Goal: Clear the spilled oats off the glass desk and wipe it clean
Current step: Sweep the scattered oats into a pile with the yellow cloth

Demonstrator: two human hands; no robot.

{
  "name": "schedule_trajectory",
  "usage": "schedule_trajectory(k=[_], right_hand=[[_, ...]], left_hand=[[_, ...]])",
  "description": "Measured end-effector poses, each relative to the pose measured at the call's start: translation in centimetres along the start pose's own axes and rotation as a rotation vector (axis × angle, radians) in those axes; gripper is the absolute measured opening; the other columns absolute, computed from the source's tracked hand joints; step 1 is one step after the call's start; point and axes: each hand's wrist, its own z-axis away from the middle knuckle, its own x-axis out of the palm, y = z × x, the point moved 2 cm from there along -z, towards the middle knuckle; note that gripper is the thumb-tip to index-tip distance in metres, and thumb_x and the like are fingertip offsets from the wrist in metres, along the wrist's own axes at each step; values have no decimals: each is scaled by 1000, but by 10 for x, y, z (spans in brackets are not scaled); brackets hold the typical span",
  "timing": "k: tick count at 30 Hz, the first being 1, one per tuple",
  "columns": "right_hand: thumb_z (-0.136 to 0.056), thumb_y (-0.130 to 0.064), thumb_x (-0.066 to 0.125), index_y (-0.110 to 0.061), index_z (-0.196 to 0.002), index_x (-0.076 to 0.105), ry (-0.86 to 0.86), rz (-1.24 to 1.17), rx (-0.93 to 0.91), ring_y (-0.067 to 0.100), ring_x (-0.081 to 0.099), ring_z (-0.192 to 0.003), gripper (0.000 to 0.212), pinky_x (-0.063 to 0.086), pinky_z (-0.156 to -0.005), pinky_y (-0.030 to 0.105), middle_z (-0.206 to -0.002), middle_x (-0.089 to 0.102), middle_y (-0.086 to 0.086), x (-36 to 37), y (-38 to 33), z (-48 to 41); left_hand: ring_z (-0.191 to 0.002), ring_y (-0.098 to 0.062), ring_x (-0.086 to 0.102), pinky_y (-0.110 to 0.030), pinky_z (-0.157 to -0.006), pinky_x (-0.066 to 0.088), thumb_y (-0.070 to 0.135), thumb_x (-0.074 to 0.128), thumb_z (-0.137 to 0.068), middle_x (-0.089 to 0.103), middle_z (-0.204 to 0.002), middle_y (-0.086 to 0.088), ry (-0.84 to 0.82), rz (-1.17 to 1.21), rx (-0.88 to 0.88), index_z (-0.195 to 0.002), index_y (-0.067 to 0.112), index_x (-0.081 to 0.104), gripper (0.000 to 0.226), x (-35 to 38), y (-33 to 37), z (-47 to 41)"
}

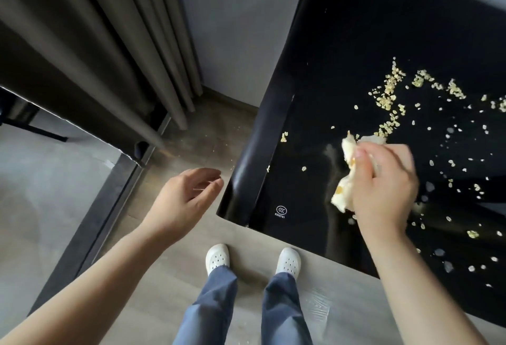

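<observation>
Black glass of the desk (356,43), strewn with pale oats (388,93): thickest in a ragged trail toward the far right, thinner as loose flakes across the near right, with a few strays close to the left edge and hazy smears beside them. Partway into the gathering step, by the look of it, with most of the spill not yet collected and the proper wipe not yet begun. Gripping a crumpled pale cloth (346,153) in the right hand (383,186), fingers curled round it, pressing it to the glass just below the end of the trail. Holding the left hand (183,197) off the desk's left edge and lower, palm up, fingers loosely curved and slightly apart, pinching nothing; probably waiting as a cup. Next, most likely: dragging the cloth leftward to herd flakes over the edge into that palm, slowly and flat, to avoid flicking light flakes onto the floor (342,303), dotted with a few specks near the desk corner.
</observation>
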Motion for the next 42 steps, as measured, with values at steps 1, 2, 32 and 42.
schedule_trajectory(k=[1, 2, 32, 42], right_hand=[[-91, -14, 60, -8, -97, 73, 2, -39, -4, 21, 58, -86, 15, 37, -77, 13, -96, 61, 7, -3, -8, -1], [-90, -13, 61, -8, -97, 73, 1, -82, -26, 17, 57, -86, 14, 36, -77, 10, -95, 61, 7, -4, -20, 0], [-91, -15, 65, -11, -93, 74, -241, -160, -358, 19, 53, -76, 10, 44, -64, 27, -88, 61, 2, 39, -66, 61], [-86, -17, 60, -18, -87, 72, 2, 36, -52, 23, 59, -83, 12, 23, -59, 12, -96, 63, 0, 52, -39, -17]], left_hand=[[-92, 8, 62, 1, -72, 40, 29, 59, -92, 69, -102, 12, -5, 6, 7, -114, 19, 68, 25, 4, 2, 2], [-91, 7, 62, -1, -71, 40, 28, 59, -93, 69, -101, 13, -10, 14, 11, -113, 20, 68, 24, 8, 3, 4], [-87, 2, 63, -9, -71, 48, 15, 60, -92, 64, -98, 14, 127, 165, 23, -103, 31, 67, 21, 22, 14, 25], [-87, -2, 63, -11, -72, 49, 27, 56, -90, 64, -96, 13, 113, 140, 41, -107, 25, 70, 22, 20, 14, 23]])
